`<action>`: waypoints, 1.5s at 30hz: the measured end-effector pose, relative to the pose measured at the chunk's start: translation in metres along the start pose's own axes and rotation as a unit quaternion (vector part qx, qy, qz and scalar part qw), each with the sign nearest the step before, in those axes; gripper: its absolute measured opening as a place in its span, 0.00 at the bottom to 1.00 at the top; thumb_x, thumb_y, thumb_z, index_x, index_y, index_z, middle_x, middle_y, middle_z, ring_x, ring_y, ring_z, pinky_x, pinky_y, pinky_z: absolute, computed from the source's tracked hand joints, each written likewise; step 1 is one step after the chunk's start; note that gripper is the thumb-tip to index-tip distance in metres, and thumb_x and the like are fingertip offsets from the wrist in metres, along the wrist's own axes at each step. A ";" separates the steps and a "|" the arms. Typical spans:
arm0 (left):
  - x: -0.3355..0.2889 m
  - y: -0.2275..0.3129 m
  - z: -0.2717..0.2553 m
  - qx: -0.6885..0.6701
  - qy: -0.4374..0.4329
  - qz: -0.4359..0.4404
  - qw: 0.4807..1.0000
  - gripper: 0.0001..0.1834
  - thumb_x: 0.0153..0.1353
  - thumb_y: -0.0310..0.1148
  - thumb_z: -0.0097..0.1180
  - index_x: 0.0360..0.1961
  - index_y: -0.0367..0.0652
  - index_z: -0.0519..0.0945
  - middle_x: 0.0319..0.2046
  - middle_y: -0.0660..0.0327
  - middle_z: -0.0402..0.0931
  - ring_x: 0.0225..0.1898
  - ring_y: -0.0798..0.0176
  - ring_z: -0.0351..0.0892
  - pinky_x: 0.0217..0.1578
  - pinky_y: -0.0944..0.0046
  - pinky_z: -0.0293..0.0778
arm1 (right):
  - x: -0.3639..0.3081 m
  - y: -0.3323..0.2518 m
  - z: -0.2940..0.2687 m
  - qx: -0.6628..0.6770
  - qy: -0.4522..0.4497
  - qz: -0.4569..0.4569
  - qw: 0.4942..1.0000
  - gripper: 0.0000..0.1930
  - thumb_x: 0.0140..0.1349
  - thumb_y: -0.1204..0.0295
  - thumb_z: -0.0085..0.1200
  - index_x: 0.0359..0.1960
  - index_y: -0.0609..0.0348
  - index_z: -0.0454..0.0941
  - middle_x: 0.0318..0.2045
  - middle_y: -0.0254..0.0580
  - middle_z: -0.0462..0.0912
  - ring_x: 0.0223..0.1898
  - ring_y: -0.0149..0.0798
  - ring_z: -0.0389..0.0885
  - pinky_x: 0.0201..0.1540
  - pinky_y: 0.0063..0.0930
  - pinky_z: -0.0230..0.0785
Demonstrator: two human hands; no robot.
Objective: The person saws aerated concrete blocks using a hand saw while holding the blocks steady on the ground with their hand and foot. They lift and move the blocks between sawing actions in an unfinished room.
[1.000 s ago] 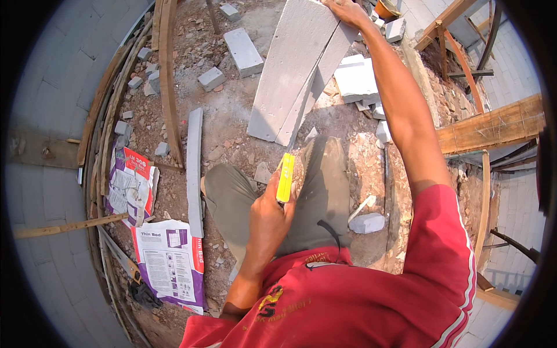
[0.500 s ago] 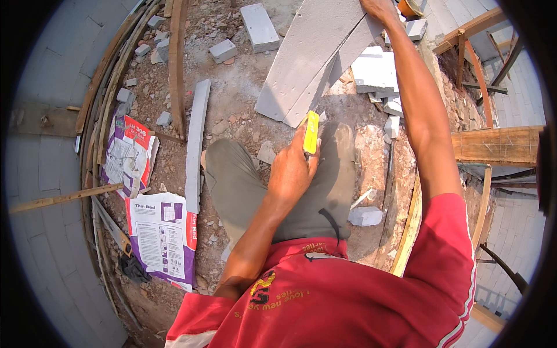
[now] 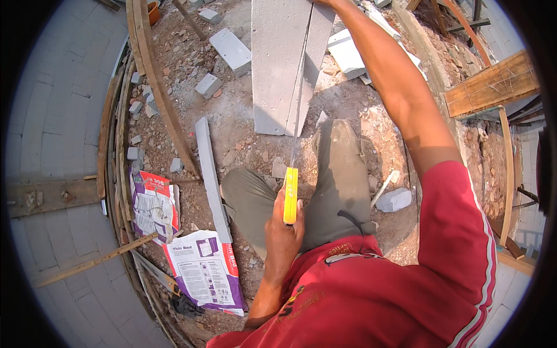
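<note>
My left hand (image 3: 283, 232) is closed round the yellow handle of a hand saw (image 3: 291, 197). Its thin blade, seen nearly edge-on, runs away from me into a long slanting cut in a pale grey lightweight block (image 3: 277, 64). The block's near end lies just beyond my knees, and its far end passes out of the top of the picture. My right arm stretches forward to the block's far part. Only the edge of my right hand (image 3: 326, 2) shows at the top rim, by the block; its fingers are hidden.
Block offcuts (image 3: 231, 52) and rubble lie on the ground ahead. A long thin block strip (image 3: 212, 180) is left of my knees, beside printed bags (image 3: 206, 269). Timber poles (image 3: 154, 75) line the left wall; a wooden beam (image 3: 493, 84) juts in at right.
My left hand has drawn the saw back toward me, baring more blade between handle and block. The view has shifted, so the block now points more straight ahead and my right hand is mostly cut off.
</note>
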State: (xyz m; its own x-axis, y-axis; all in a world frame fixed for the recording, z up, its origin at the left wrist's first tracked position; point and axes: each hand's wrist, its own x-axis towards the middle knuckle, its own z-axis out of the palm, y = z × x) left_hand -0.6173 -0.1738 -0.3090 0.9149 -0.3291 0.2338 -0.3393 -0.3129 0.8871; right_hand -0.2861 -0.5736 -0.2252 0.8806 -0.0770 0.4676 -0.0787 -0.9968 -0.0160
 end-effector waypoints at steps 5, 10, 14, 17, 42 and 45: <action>0.107 0.004 0.041 0.069 -0.088 -0.112 0.987 0.15 0.68 0.29 0.54 0.53 0.31 0.74 0.26 0.43 0.78 0.25 0.51 0.80 0.30 0.57 0.75 | 0.001 -0.002 -0.005 0.018 0.010 0.010 1.000 0.23 0.71 0.54 0.36 0.45 0.58 0.80 0.41 0.59 0.84 0.45 0.60 0.82 0.51 0.52 0.71; 0.028 -0.004 0.013 0.015 -0.036 -0.039 0.998 0.21 0.66 0.26 0.55 0.59 0.29 0.70 0.29 0.42 0.81 0.29 0.41 0.84 0.31 0.49 0.78 | -0.005 0.007 -0.005 0.018 0.006 0.018 1.000 0.23 0.71 0.53 0.37 0.47 0.57 0.79 0.42 0.58 0.83 0.46 0.60 0.81 0.52 0.51 0.71; 0.023 0.001 0.021 0.001 -0.028 -0.054 0.998 0.18 0.69 0.28 0.54 0.58 0.31 0.74 0.33 0.45 0.83 0.29 0.60 0.83 0.34 0.59 0.77 | -0.008 0.011 -0.004 0.016 0.001 0.015 1.000 0.23 0.71 0.53 0.37 0.49 0.56 0.79 0.43 0.58 0.83 0.47 0.59 0.81 0.53 0.51 0.71; 0.100 0.000 0.043 0.068 -0.076 -0.109 0.989 0.18 0.70 0.32 0.53 0.56 0.30 0.73 0.29 0.41 0.79 0.28 0.48 0.83 0.32 0.56 0.76 | 0.000 -0.005 -0.005 0.023 0.003 0.009 1.000 0.24 0.71 0.52 0.37 0.50 0.55 0.79 0.43 0.58 0.83 0.48 0.59 0.81 0.54 0.50 0.70; 0.131 -0.011 0.056 0.062 -0.062 -0.078 0.993 0.19 0.70 0.35 0.53 0.52 0.28 0.74 0.29 0.39 0.80 0.28 0.40 0.82 0.29 0.50 0.74 | 0.020 -0.007 0.015 -0.020 0.070 -0.125 0.990 0.13 0.60 0.68 0.46 0.24 0.59 0.81 0.26 0.54 0.84 0.30 0.54 0.83 0.34 0.48 0.73; 0.067 -0.006 0.039 0.045 -0.062 -0.091 0.993 0.18 0.69 0.32 0.54 0.54 0.28 0.74 0.30 0.41 0.81 0.31 0.43 0.84 0.33 0.52 0.77 | 0.009 0.011 0.021 -0.057 0.034 -0.099 0.993 0.13 0.60 0.68 0.46 0.24 0.59 0.81 0.27 0.54 0.84 0.30 0.54 0.83 0.34 0.49 0.73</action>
State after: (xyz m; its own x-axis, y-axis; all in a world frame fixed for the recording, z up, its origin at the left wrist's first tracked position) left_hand -0.5632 -0.2290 -0.3141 0.9309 -0.3647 0.0176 -0.1941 -0.4533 0.8700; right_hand -0.2691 -0.5858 -0.2402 0.8506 0.1249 0.5107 0.0360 -0.9829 0.1804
